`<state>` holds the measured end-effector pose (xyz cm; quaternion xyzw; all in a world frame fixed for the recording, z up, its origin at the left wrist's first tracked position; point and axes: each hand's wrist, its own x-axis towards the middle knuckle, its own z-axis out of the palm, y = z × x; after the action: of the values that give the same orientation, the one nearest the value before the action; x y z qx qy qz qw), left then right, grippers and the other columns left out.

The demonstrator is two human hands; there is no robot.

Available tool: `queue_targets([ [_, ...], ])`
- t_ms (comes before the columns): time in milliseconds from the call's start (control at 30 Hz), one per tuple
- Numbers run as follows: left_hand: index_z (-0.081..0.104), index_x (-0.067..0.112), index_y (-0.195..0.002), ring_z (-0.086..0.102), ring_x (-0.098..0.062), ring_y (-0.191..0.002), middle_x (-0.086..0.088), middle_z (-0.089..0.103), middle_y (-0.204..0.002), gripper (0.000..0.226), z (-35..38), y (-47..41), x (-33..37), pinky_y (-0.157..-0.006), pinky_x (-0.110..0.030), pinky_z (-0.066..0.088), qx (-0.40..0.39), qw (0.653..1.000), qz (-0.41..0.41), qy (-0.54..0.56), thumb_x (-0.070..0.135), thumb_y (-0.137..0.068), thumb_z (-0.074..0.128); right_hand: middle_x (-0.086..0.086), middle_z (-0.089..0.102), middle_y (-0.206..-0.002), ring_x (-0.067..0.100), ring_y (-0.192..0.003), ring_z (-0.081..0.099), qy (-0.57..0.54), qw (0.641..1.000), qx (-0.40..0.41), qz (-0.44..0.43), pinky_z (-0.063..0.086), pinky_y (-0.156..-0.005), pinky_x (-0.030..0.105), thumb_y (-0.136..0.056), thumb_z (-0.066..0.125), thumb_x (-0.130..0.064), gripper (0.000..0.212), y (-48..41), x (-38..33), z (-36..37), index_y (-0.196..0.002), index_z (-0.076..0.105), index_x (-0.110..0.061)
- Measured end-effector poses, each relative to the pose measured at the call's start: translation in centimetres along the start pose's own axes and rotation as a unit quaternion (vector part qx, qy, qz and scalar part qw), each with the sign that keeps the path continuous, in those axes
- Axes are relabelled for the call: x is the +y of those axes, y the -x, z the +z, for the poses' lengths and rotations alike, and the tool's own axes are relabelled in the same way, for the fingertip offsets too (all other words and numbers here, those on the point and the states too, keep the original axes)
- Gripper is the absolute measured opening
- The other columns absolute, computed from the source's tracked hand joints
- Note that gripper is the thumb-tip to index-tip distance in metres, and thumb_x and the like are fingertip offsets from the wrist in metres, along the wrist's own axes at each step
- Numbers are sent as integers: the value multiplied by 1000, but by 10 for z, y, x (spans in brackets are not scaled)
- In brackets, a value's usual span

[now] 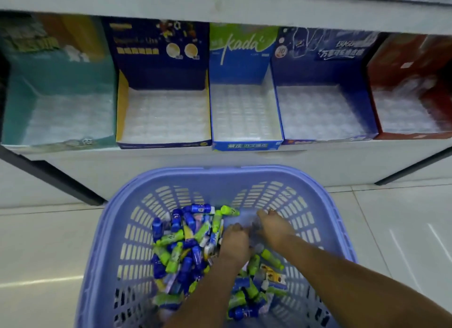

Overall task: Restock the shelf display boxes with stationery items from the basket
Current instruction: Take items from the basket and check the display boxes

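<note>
White shop shelving (244, 161) runs across the upper half of the view, standing on pale floor tiles (49, 242). Five open cardboard display boxes sit side by side on it, their open fronts towards the camera: a teal box (61, 82), a navy box with yellow inner sides (159, 65), a blue-and-green box marked "kada" (242, 58), a dark blue box (318, 68) and a red box (403, 65). Each holds a clear plastic tray of small cells. The teal and red boxes are smeared by blur at the frame edges, and most of the print on all five cannot be read. Goods on a higher shelf are cut off at the top right.

Below, a lavender slotted basket (220, 174) rests on the floor just in front of the shelving; its near edge is cut off by the bottom of the frame. Inside lies a jumbled heap of small stationery items (181, 249), short tube shapes in lime green and dark blue. They lie flat, with long axes pointing every which way.

Both bare forearms reach in from the lower right, covering the middle of the heap. The left hand (234, 242) and right hand (271, 226) are close together among the items, fingers pointing down. Blur hides the fingertips, so whether either hand grips anything cannot be told.
</note>
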<state>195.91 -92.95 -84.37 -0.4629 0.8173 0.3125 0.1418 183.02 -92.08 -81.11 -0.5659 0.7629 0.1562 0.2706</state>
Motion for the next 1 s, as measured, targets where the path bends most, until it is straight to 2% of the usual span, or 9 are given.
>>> queue_targets([
  [167,56,15,-115,50,-29,-112,-10,60,-114,40,0,-5,2,-98,-41,40,6,999,-31,-9,45,-90,57,16,54,-124,34,-111,57,90,996,3,-12,48,-86,42,-96,43,-20,36,-7,-5,-8,-130,41,-9],
  [333,61,11,-108,62,-26,-97,-10,68,-102,27,-11,-1,0,-81,-32,49,46,984,-49,167,27,-87,64,14,58,-127,29,-117,56,97,994,-56,12,47,-94,37,-92,52,-12,32,4,-17,-46,-123,56,-6],
  [467,64,9,-98,58,-20,-79,-11,66,-91,24,-40,8,0,-67,-24,41,23,954,-47,294,27,-84,71,11,61,-80,29,-86,59,77,992,-66,-74,46,-62,27,-88,58,-18,15,40,-19,-111,-76,61,-8],
  [500,65,9,-96,55,-17,-73,-7,63,-84,23,-51,12,2,-67,-26,42,7,944,-39,327,28,-84,71,11,60,-74,28,-80,59,49,991,-79,-93,45,-59,27,-88,59,-22,21,50,-15,-131,-73,61,-7],
  [567,67,13,-92,55,-11,-68,1,61,-79,15,-75,23,8,-66,-26,46,-21,922,-20,387,26,-86,69,12,66,-76,20,-68,59,-70,983,-112,-130,46,-62,27,-88,60,-24,24,72,-1,-167,-90,69,-2],
  [667,65,13,-86,64,-6,-65,2,65,-76,4,-117,46,29,-61,-18,52,-63,844,8,533,16,-88,64,-2,61,-58,6,-49,53,-273,934,-115,-200,41,-49,17,-88,62,-13,19,104,24,-209,-102,68,-2],
  [800,65,12,-88,65,-10,-63,-3,64,-74,5,-169,69,70,-62,-21,55,-44,758,70,647,14,-88,60,-3,66,-76,12,-58,64,-515,814,-81,-255,48,-48,17,-89,58,-10,15,124,65,-237,-103,61,-18],
  [900,60,12,-91,64,-10,-58,-2,61,-67,8,-201,76,109,-60,-21,56,19,730,114,673,12,-92,52,-6,67,-80,10,-57,62,-644,721,-16,-256,47,-48,15,-87,58,-11,19,125,98,-248,-101,60,-22],
  [1000,58,12,-83,64,-10,-65,1,61,-68,13,-225,71,150,-65,-22,56,51,736,163,654,14,-95,52,-9,68,-76,5,-54,58,-713,658,60,-233,47,-50,12,-82,60,-6,25,120,130,-257,-101,62,-21],
])
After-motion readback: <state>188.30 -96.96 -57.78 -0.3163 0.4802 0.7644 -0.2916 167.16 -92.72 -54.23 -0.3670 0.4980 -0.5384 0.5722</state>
